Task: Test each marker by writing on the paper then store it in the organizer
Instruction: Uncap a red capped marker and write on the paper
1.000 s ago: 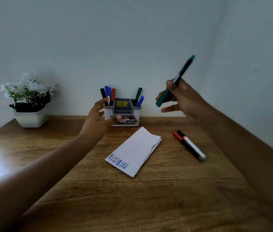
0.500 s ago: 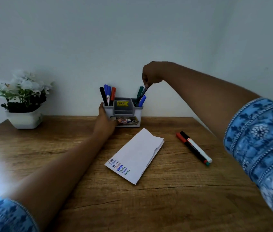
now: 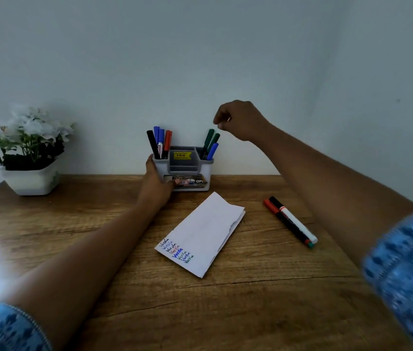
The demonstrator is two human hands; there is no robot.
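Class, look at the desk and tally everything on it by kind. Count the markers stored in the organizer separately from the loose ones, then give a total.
Organizer: 1
Stored markers: 7
Loose markers lying on the table: 2
Folded paper: 1
Potted plant: 1
Total: 12

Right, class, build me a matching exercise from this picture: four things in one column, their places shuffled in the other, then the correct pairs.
Things
1. left hand
2. right hand
3. paper
4. flower pot

Places
A. far left of the table
B. raised in the air, above and right of the organizer
C. gripping the organizer's left side
D. flat on the table, in the middle

Pairs: 1-C, 2-B, 3-D, 4-A
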